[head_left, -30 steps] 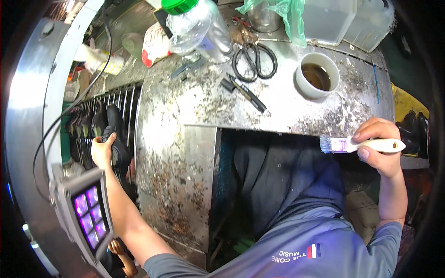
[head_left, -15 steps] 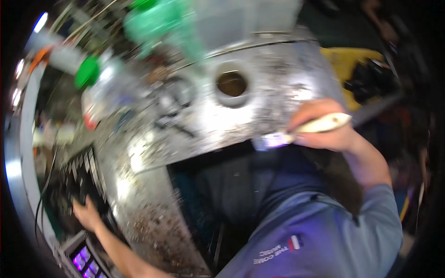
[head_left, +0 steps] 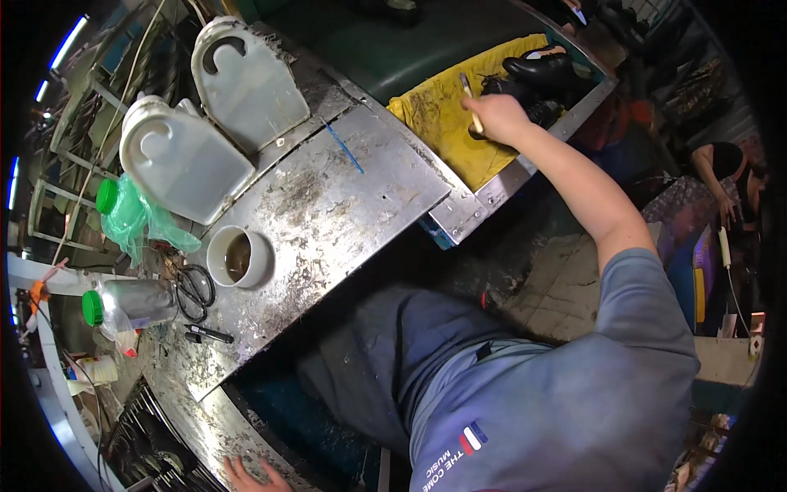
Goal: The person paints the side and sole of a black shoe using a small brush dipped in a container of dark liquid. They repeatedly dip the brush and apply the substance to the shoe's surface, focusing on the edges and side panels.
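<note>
"What does the head view show?"
"The right hand (head_left: 502, 119) pinches a brush (head_left: 467, 90) over a yellow cloth (head_left: 434, 111), near black shoes (head_left: 538, 72)."
"And the left?"
"The left hand (head_left: 254, 477) has its fingers spread over the metal table (head_left: 328, 221); whether it touches, I can't tell. A white cup (head_left: 259, 261) stands on that table."

From right hand (head_left: 502, 119), passage is open over yellow cloth (head_left: 438, 112) at nine o'clock; black shoes (head_left: 537, 70) obstruct two o'clock, white cup (head_left: 259, 261) eight.
</note>
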The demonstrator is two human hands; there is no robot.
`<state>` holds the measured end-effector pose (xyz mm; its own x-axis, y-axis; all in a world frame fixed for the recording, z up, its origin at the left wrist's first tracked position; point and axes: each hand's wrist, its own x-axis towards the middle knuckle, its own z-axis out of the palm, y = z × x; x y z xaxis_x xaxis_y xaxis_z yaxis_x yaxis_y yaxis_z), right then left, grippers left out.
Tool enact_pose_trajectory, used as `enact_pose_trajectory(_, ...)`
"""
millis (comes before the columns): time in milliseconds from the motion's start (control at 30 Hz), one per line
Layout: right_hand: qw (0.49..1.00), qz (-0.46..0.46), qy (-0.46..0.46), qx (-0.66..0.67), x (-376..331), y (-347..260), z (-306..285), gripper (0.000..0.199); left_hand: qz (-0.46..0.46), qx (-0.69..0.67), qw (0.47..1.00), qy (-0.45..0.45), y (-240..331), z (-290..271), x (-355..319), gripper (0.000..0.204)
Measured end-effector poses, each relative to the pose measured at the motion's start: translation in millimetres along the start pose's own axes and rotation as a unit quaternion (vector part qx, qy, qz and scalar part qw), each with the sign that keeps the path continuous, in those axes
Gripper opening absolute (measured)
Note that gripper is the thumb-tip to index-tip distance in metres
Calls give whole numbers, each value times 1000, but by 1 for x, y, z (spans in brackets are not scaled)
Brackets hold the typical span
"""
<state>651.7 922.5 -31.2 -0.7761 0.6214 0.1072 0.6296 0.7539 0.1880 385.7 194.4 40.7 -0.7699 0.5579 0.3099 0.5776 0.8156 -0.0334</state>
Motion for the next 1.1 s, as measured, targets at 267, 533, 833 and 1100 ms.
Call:
enact_pose_trajectory(267,989,-36,-98,-108,27,49,114,25,47,-33,998,7,66,-12,-17,44)
enact_pose_trajectory(533,973,89,88,194,17,68,11,52,45,-72,996,-1,74,-1,-21,43)
enact_pose_trajectory(833,720,-41,306,622,-51,-5,-152,69,129,-277,951,-42,137,-18,29,47)
enact_pose_trajectory(1100,405,-361,-6,840,-74,-196,-214,84,111,-722,641,-235,196,-17,82,108)
